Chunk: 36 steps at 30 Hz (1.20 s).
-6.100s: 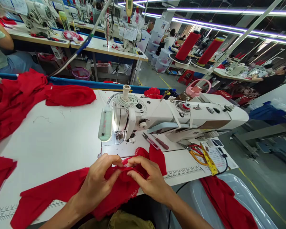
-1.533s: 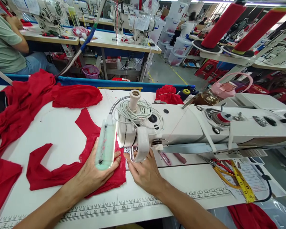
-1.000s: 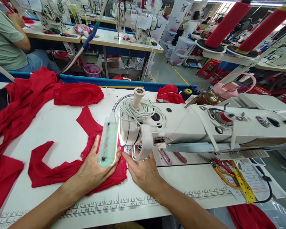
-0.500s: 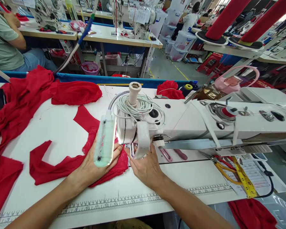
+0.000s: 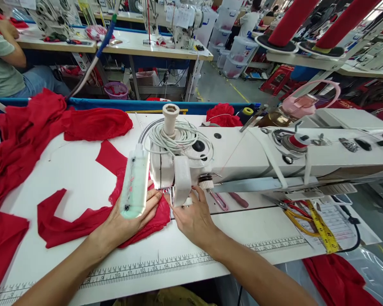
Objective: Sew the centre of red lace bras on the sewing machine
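My left hand (image 5: 123, 227) lies flat with fingers stretched out on red fabric (image 5: 159, 216) that has a lacy, gathered edge. A translucent lamp (image 5: 135, 182) on a flexible neck hides part of this hand. My right hand (image 5: 196, 221) is at the needle area of a white sewing machine (image 5: 239, 148), its fingers bent. The machine's white guard (image 5: 181, 180) covers some fingertips, so what they pinch is hidden. The fabric's right edge runs to my right thumb near the metal presser foot (image 5: 167, 191). A narrow red strip (image 5: 73, 221) trails leftward from the fabric.
Red cloth (image 5: 22, 140) is heaped at the left. Right of my right hand lie pink tweezers (image 5: 218, 199), yellow-handled scissors (image 5: 301, 223) and a yellow tape measure (image 5: 322, 227). Coiled pale tubing (image 5: 178, 138) sits on the machine head. A co-worker (image 5: 3, 63) sits at the far left.
The camera view has shifted, so the scene sits slightly further left and higher. Both hands stay in nearly the same place at the machine, the left still flat on the red fabric.
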Each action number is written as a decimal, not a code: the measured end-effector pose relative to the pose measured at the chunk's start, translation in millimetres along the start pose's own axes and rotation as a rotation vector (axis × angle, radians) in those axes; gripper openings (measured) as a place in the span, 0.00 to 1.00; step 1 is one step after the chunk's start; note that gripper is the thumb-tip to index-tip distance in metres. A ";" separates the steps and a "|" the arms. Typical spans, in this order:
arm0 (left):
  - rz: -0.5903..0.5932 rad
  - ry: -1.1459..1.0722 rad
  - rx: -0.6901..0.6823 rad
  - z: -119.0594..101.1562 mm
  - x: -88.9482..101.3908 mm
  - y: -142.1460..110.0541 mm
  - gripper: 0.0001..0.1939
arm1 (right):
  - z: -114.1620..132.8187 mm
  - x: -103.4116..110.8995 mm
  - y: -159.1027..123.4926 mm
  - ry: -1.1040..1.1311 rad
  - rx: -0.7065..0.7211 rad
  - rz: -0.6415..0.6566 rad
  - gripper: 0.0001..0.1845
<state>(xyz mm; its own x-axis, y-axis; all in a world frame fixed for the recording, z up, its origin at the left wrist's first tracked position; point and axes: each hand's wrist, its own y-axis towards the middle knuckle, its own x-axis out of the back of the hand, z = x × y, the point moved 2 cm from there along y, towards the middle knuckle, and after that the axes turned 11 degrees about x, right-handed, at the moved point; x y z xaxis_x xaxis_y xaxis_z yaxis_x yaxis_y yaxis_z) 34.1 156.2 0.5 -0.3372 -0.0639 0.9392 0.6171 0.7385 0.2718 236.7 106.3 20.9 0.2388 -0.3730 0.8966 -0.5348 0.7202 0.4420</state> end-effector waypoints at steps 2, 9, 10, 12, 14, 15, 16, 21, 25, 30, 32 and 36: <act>-0.011 -0.004 -0.030 3.5 0.0 2.7 0.21 | -0.4 0.7 0.3 0.008 -0.003 0.011 0.21; 0.023 0.066 -0.107 -6.5 25.1 7.8 0.20 | -6.2 7.3 -6.7 0.097 -0.047 -0.076 0.13; 0.039 0.073 -0.118 -11.9 30.2 8.5 0.20 | -6.8 7.8 -7.8 0.108 -0.056 -0.098 0.13; 0.062 0.081 -0.119 -23.4 38.2 10.1 0.17 | -7.1 8.1 -9.1 0.131 -0.061 -0.136 0.13; 0.054 0.087 -0.091 -32.4 42.1 12.1 0.13 | -6.4 7.6 -9.3 0.155 -0.057 -0.158 0.13; 0.038 0.088 -0.070 -35.2 42.5 13.2 0.11 | -5.9 7.3 -9.3 0.166 -0.056 -0.165 0.13; 0.017 0.087 -0.046 -36.8 41.8 14.3 0.10 | -5.5 7.1 -9.1 0.177 -0.054 -0.171 0.13; -0.047 0.008 0.030 -33.1 31.0 19.2 0.09 | -5.0 5.8 -8.2 0.191 -0.067 -0.173 0.12; -0.035 -0.109 0.053 -28.6 23.8 18.6 0.09 | -4.8 4.4 -8.1 0.215 -0.058 -0.183 0.13; -0.004 -0.114 0.070 -28.1 28.9 10.1 0.10 | -1.7 6.5 -7.1 0.248 0.040 -0.154 0.13; 0.034 -0.062 0.059 -31.0 34.8 5.4 0.11 | 1.5 8.7 -5.6 0.240 0.125 -0.126 0.11; 0.074 0.041 -0.016 -40.3 40.8 -1.4 0.25 | 7.0 11.9 -2.5 0.228 0.210 -0.133 0.09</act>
<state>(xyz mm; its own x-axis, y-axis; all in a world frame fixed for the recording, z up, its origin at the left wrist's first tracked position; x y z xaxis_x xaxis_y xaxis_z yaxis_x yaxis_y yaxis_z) 48.2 125.5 46.9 -0.2612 -0.0374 0.9646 0.6505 0.7315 0.2046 235.2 95.9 30.2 0.4806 -0.2979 0.8248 -0.6362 0.5288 0.5617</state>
